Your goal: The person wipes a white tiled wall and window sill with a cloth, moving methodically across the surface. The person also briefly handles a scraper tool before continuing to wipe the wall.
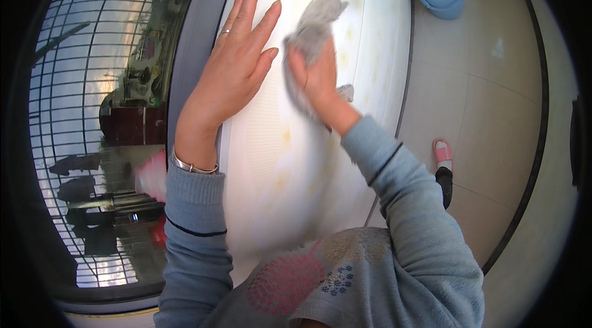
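Observation:
In my right hand [319, 73] is a crumpled grey cloth [323, 6], pressed flat against a pale wall surface [286, 161]. Parts of the cloth stick out above and below the fingers, and the hand looks slightly blurred. The surface carries faint yellow marks. My left hand [236, 55] holds nothing. Its fingers are spread beside the dark window frame [189, 41], over the border of the pale surface. Whether the palm touches it I cannot tell.
Behind the window glass [138, 18] runs a metal grille [60, 92]. A light blue bucket [446, 6] holding bunched white and red items stands on the tiled floor [490, 115]. My foot in a pink slipper [442, 150] is on those tiles.

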{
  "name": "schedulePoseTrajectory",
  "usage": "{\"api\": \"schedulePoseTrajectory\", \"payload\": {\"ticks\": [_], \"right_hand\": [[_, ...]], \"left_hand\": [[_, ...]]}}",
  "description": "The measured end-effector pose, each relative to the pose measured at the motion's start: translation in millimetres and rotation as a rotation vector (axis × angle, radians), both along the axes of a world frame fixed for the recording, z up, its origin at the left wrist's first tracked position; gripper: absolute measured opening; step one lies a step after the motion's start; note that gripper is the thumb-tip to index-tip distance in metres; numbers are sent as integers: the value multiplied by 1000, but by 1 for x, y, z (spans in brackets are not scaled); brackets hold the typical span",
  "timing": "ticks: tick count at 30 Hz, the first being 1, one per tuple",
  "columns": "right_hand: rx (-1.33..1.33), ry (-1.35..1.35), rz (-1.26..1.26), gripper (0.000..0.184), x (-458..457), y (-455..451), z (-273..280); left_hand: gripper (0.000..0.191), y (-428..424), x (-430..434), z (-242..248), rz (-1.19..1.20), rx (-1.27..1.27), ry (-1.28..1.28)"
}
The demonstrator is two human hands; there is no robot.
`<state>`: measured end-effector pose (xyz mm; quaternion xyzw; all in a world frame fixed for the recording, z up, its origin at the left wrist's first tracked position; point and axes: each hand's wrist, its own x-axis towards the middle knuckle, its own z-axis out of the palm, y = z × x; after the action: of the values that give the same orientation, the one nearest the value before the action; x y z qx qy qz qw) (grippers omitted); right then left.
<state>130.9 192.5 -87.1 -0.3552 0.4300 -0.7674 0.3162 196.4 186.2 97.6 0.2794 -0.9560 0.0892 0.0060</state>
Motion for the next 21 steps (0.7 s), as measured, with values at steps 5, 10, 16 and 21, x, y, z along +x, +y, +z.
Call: {"api": "schedulePoseTrajectory", "payload": {"ticks": [5, 10, 16, 21], "right_hand": [[-342, 595, 208, 79, 74, 130, -30], [-477, 788, 111, 75, 69, 126, -38], [-147, 210, -150, 55, -7, -28, -47], [-43, -69, 22, 62, -19, -29, -70]], "left_hand": [[54, -18, 5, -10, 17, -10, -27], [51, -34, -5, -19, -23, -51, -90], [51, -50, -22, -37, -98, -29, -60], [54, -65, -34, -59, -97, -13, -31]]}}
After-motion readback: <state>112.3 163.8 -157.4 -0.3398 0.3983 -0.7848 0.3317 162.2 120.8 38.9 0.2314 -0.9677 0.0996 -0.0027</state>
